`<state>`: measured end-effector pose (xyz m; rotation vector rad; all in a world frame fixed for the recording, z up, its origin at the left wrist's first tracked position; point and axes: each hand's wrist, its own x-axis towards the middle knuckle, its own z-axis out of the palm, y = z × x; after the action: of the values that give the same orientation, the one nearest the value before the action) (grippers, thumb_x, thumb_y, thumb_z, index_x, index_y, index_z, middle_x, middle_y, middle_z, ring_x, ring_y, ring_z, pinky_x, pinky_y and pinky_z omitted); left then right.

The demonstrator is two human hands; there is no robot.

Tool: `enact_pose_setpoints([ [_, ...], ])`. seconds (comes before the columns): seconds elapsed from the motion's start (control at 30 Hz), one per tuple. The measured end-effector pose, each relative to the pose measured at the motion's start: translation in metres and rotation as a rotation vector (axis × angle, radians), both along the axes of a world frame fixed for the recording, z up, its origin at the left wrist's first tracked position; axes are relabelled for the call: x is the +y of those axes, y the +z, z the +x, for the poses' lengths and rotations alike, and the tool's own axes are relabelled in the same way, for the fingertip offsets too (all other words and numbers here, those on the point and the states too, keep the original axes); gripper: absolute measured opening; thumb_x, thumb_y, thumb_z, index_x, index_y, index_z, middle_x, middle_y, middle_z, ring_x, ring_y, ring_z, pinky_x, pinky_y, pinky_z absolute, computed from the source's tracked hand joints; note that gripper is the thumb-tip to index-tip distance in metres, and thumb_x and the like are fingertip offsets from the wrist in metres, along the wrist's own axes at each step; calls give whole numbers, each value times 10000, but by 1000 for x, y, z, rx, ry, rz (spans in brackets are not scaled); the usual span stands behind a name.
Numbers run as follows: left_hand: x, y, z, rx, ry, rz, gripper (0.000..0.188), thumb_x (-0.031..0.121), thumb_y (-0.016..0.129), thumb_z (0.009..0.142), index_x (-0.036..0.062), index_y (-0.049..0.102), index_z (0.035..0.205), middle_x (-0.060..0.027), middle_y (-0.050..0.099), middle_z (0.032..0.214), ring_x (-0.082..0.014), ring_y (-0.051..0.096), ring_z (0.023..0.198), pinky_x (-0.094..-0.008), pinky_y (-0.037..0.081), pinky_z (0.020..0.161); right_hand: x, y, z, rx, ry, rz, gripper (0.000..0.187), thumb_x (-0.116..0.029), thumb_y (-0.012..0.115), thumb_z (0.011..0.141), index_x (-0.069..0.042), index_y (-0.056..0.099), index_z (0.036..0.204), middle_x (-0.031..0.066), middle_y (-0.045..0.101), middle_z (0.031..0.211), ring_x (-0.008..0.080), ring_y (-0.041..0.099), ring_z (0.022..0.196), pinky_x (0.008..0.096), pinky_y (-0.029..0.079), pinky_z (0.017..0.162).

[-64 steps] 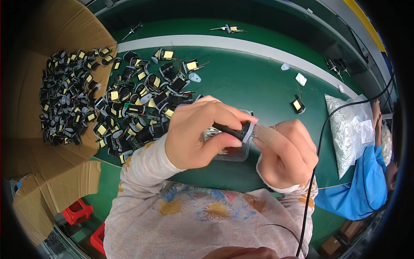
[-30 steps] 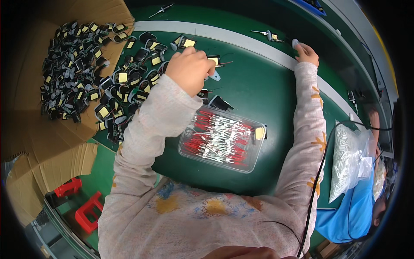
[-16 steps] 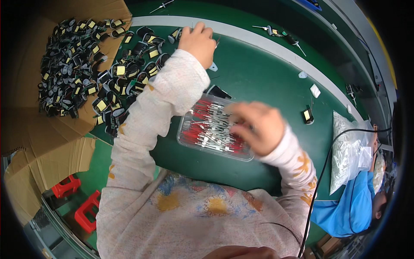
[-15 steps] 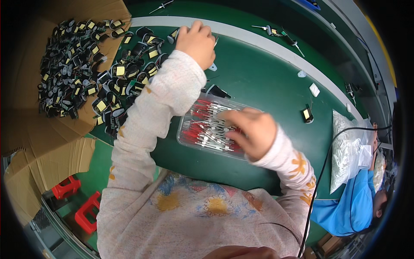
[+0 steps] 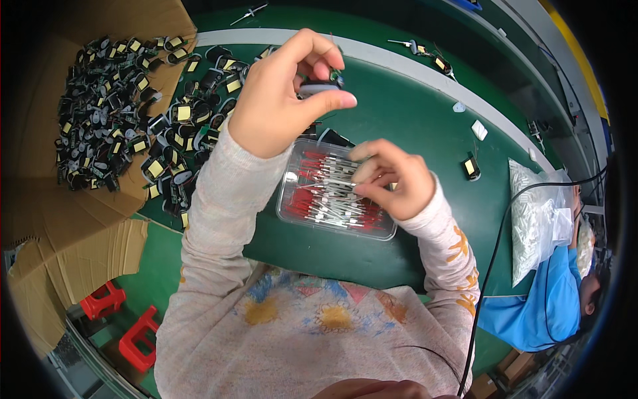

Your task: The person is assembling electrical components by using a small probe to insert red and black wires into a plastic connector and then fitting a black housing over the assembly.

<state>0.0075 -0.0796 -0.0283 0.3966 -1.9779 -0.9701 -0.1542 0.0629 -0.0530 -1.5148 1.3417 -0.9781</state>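
Left hand (image 5: 274,100): part-curled; black part (image 5: 320,87) is pinched beyond the tray (image 5: 282,199).
Black part: likely light, stiff; best gripped by its sides.
Right hand (image 5: 399,184): fingertips nearly together over pins (image 5: 325,193); any hold can't be told.

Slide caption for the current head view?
Left hand holds a small dark part; right hand at a clear tray of slender red and white pieces.

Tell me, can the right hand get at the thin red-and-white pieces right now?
Very likely yes: the right hand is over the clear tray, right by the red-and-white pieces, and no lid shows on top. The left hand, holding a dark part, seems out of its way.
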Motion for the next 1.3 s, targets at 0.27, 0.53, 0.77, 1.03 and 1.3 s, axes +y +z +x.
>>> enact_pose_setpoints([
  [0.27, 8, 5, 4, 106, -121, 335, 84, 38, 598, 842, 16, 524, 875, -41, 581, 828, -75, 569, 705, -205, 441, 644, 6, 22, -15, -289, -131, 47, 482, 111, 626, 732, 13, 479, 1181, 92, 649, 841, 116, 627, 752, 213, 504, 709],
  [0.53, 6, 11, 7, -61, -585, 760, 412, 108, 790, 680, 72, 477, 945, -128, 620, 991, -139, 607, 903, -251, 489, 805, 7, 20, -29, -830, -276, 57, 542, 29, 628, 783, 2, 396, 1273, 163, 628, 998, 159, 624, 826, 293, 521, 785],
  [0.77, 27, 8, -6, -6, -621, 746, 322, 96, 645, 811, -4, 500, 1079, -200, 604, 1088, -165, 592, 985, -288, 456, 882, 16, 24, -34, -963, -258, -24, 403, -17, 569, 837, -17, 451, 1223, 96, 592, 938, 193, 615, 869, 447, 508, 867],
  [1.03, 43, 7, -15, -60, -431, 579, 267, 85, 551, 884, -2, 528, 1135, -88, 634, 1014, -123, 582, 966, -267, 446, 837, 19, 27, -32, -899, -322, -199, 162, -61, 519, 872, 22, 528, 1011, 122, 601, 956, 231, 611, 937, 436, 476, 902],
  [1.3, 37, 1, -14, 44, -541, 517, 373, 317, 661, 817, -2, 595, 999, -148, 633, 1029, -174, 559, 1021, -293, 414, 897, 20, 29, -23, -644, -360, -450, 144, -37, 533, 854, 26, 523, 983, 169, 626, 965, 267, 607, 969, 395, 429, 919],
])
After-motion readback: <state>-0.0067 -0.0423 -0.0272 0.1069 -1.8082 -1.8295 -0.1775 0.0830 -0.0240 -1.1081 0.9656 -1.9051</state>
